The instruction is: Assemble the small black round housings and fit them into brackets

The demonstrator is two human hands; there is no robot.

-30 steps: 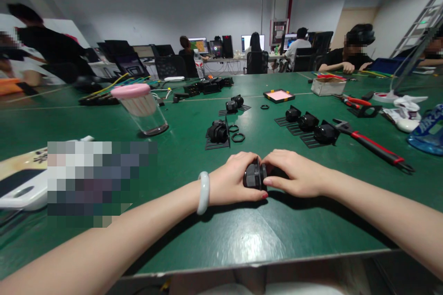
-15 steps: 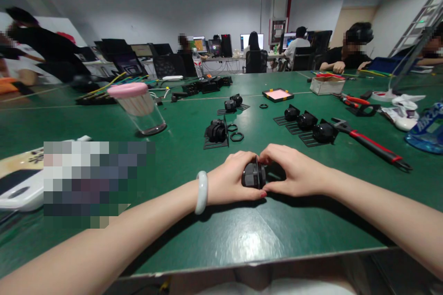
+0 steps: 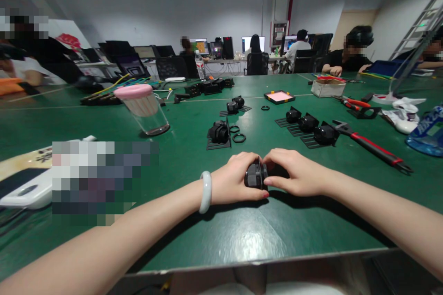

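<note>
Low over the near table, my left hand point(image 3: 238, 177) is closed around a black cable gland point(image 3: 252, 175), thumb below and fingers over the top. My right hand point(image 3: 294, 171) pinches a black ring-shaped nut point(image 3: 265, 173) at the gland's right end, fingers above and thumb at the front. A thin plate edge shows between the two hands; the rest of it is hidden. Just beyond, another gland on a slotted black plate point(image 3: 218, 132) sits beside two loose nuts point(image 3: 239, 138). Three more glands on plates point(image 3: 324, 132) form a row to the right.
An adjustable wrench point(image 3: 374, 146) with red-black handle lies right, near a blue bottle point(image 3: 427, 131). A pink-lidded cup point(image 3: 143, 110) stands left, beyond a white device point(image 3: 27, 191). Farther back are a pink-filled tray point(image 3: 278, 97), a small box point(image 3: 328, 87) and cables. Several people sit around the room.
My right fingers have shifted slightly around the nut, with the thumb now higher against its front. My left hand keeps its hold on the gland. The view has moved slightly.
</note>
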